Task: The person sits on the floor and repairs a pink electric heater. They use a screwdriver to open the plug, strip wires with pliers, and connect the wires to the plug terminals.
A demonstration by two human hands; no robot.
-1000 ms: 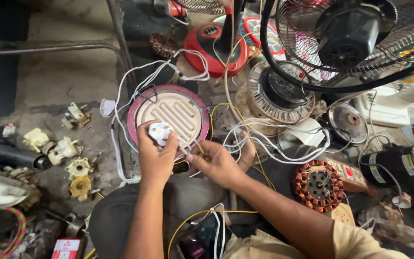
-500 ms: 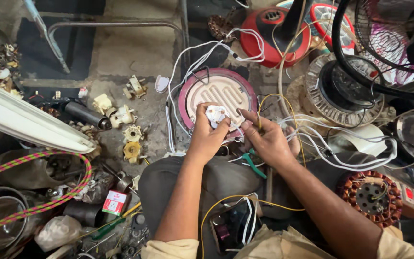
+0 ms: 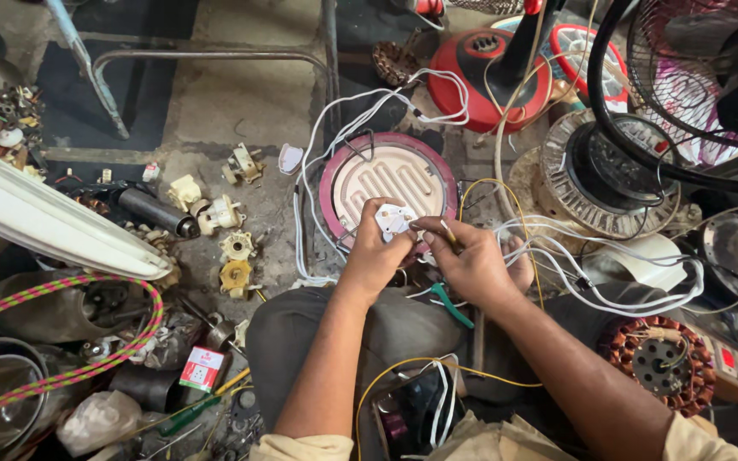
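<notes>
While the round heater plate [image 3: 390,179] lies flat on the floor as a backdrop, left hand [image 3: 376,256] pinches the small white plastic part [image 3: 393,220] steady above it; right hand [image 3: 471,260], clenched on a thin tool [image 3: 449,234], works its tip at the part, white wires [image 3: 557,256] looped just beside

You sit over a worn grey concrete floor [image 3: 224,102] in even daylight. A bent metal tube frame [image 3: 207,56] crosses its upper part above a dark mat [image 3: 70,102]. A white curved panel [image 3: 44,218] slants along your left.
</notes>
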